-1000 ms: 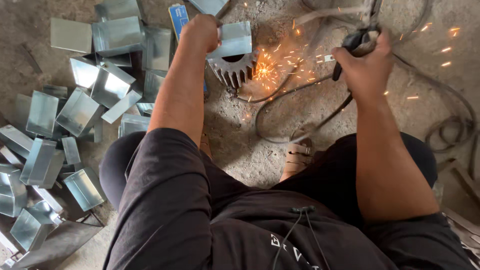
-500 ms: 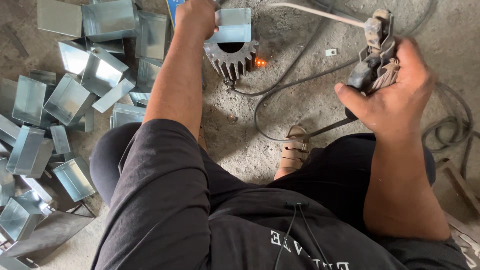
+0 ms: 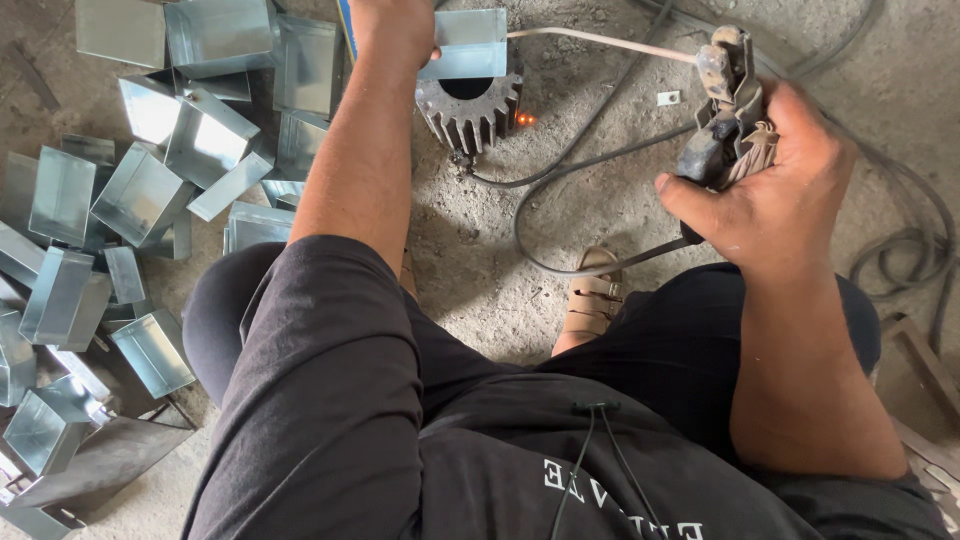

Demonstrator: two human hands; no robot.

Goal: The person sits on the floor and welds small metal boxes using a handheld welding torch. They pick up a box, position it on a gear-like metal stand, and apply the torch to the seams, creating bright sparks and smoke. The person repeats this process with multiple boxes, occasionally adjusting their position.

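My left hand (image 3: 392, 28) reaches forward and grips a shiny folded sheet-metal piece (image 3: 470, 44) that rests on top of a dark toothed gear (image 3: 470, 112) on the floor. A small orange glow (image 3: 524, 120) shows at the gear's right edge. My right hand (image 3: 770, 180) is raised at the right, closed around a welding electrode holder (image 3: 722, 110) whose rod (image 3: 590, 40) points left toward the metal piece. The rod's tip is close to the piece; contact cannot be told.
Several shiny sheet-metal boxes (image 3: 150, 190) lie piled on the concrete floor at left. Black cables (image 3: 580, 170) loop over the floor near the gear and on the right (image 3: 920, 230). My sandalled foot (image 3: 592, 300) and black-clad knees fill the lower view.
The sparks at the gear have died to a small glow. My right hand with the electrode holder has pulled back from the gear and come nearer to me. My left hand stays on the metal piece.
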